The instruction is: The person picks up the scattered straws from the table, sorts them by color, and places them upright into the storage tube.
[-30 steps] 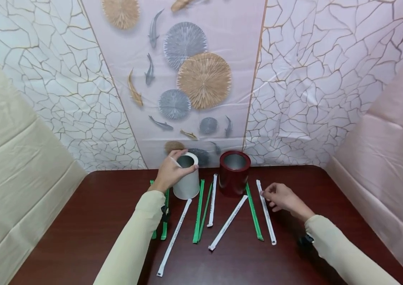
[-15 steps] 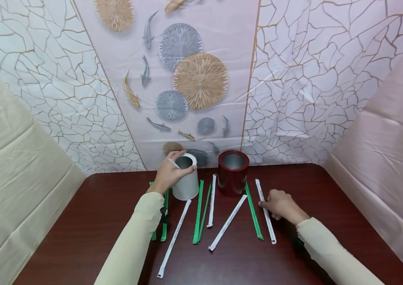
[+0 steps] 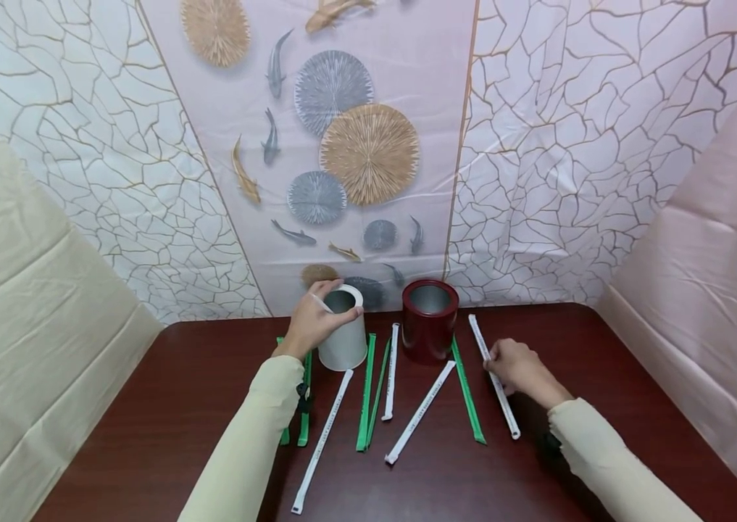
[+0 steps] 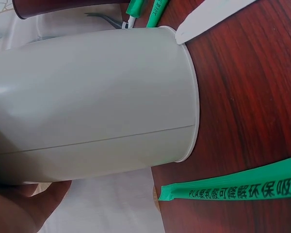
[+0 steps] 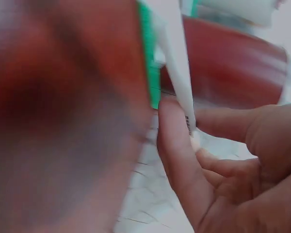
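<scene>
My left hand (image 3: 319,316) grips the upper rim of a white can (image 3: 347,344), which stands upright at the back of the table. In the left wrist view the can (image 4: 97,97) fills much of the picture, with fingers at its rim. On the right, my right hand (image 3: 522,368) pinches a white paper-wrapped straw (image 3: 504,403) near its middle. The right wrist view shows the straw (image 5: 180,63) between the thumb and fingers of that hand (image 5: 233,165). A dark red can (image 3: 429,326) stands upright between the two hands.
Several green wrapped straws (image 3: 366,395) and white ones (image 3: 324,442) lie spread over the dark red-brown table (image 3: 459,486). One green straw (image 3: 469,399) lies just right of the red can. A patterned cloth (image 3: 538,181) hangs behind the table.
My right hand has closed on the rightmost white straw, and that straw has shifted slightly, its near end now farther right. The left hand stays on the white can.
</scene>
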The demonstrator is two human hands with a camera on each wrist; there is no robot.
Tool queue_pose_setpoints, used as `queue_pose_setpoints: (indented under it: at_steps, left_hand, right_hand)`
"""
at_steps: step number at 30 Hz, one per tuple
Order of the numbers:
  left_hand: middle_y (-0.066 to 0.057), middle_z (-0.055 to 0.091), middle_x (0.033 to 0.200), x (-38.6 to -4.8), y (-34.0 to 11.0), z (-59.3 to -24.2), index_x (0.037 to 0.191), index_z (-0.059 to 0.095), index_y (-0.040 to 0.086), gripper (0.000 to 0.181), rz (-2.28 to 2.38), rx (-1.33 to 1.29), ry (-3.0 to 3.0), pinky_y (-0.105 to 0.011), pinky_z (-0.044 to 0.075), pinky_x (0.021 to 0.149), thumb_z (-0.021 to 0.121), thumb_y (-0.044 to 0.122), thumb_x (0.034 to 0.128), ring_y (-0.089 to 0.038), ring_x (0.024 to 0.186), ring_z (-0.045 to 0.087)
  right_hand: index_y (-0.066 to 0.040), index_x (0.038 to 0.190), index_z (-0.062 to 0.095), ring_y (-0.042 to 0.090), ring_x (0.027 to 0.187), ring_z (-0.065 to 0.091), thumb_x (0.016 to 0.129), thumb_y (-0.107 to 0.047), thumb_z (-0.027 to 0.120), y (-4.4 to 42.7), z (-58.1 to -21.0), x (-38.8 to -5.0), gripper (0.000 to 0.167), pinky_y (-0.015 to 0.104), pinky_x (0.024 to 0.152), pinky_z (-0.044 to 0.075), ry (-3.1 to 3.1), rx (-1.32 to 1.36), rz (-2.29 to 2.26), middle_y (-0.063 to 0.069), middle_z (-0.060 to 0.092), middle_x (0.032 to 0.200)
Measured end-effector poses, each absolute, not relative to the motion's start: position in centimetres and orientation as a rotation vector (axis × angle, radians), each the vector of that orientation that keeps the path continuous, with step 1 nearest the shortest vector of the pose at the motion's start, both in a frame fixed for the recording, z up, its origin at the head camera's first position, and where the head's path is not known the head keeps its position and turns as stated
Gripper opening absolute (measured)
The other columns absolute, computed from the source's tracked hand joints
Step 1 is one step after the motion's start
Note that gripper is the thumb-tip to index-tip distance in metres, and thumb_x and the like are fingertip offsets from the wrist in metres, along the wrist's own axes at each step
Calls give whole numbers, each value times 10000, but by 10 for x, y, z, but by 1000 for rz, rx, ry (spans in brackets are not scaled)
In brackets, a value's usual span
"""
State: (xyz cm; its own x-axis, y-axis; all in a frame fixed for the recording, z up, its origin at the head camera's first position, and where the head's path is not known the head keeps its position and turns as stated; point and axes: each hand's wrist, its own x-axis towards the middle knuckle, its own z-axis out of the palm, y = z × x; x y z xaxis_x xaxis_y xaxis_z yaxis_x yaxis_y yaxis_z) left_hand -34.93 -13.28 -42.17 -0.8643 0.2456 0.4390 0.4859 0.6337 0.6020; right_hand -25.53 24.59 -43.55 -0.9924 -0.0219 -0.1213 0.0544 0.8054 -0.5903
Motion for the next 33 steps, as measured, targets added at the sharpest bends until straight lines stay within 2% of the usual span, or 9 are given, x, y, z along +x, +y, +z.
queue_pose_setpoints:
  at_steps: [2,4,8,13,17,20,28,33]
  left_hand:
    - [-152,552,1494,-349,-132,-422,1510,580,77,792,-1070,-586,-2537,-608,493,1043,805,512,888,-400,1307,582]
    - [-152,556,1489,-348,-132,-422,1505,586,76,787,-1072,-580,-2531,-611,492,1042,811,502,883,-401,1304,584]
    - [-151,558,1485,-349,-130,-423,1505,585,74,786,-1074,-579,-2541,-606,496,1037,813,497,884,-399,1295,588]
    - [-155,547,1496,-351,-130,-424,1516,571,72,793,-1074,-594,-2543,-611,493,1040,792,519,899,-401,1301,583]
    - [-164,549,1491,-350,-131,-423,1512,574,67,791,-1069,-591,-2537,-628,481,1049,798,507,895,-412,1311,575]
    - [-165,552,1489,-350,-132,-424,1510,578,69,784,-1058,-588,-2550,-623,487,1043,799,500,894,-414,1304,579]
    - [-147,549,1496,-351,-130,-426,1513,580,92,774,-1074,-579,-2569,-586,497,1040,803,507,900,-398,1291,587]
    - [-142,556,1486,-353,-131,-424,1503,592,93,771,-1067,-564,-2560,-572,500,1037,805,514,894,-384,1282,593]
  right_hand:
    - [23,966,629,188,603,687,1025,-57,636,248,-424,-255,100,356,574,616,2858,16,-1080,131,652,838]
    - [52,1030,638,179,629,692,1037,-62,629,248,-407,-254,115,370,593,625,2864,-9,-1190,156,681,885]
    - [61,1094,650,171,677,698,1054,-93,632,240,-364,-248,159,366,622,628,2933,-148,-1340,180,706,947]
    - [51,1157,651,174,697,703,1054,-129,662,212,-307,-244,208,301,623,603,3014,-337,-1395,220,726,1021]
    - [15,1185,670,242,760,737,1046,-166,688,183,-274,-247,228,260,635,592,3047,-413,-1384,213,740,1073]
    - [-3,1205,683,290,845,751,1036,-160,705,159,-255,-254,232,274,660,610,3050,-474,-1426,197,746,1093]
    - [35,1261,680,370,983,767,1017,-43,700,98,-232,-280,257,412,813,638,2944,-757,-1623,230,730,1115]
    - [18,1246,682,359,910,775,1002,-20,711,70,-250,-300,249,387,759,639,2952,-965,-1669,215,755,1053]
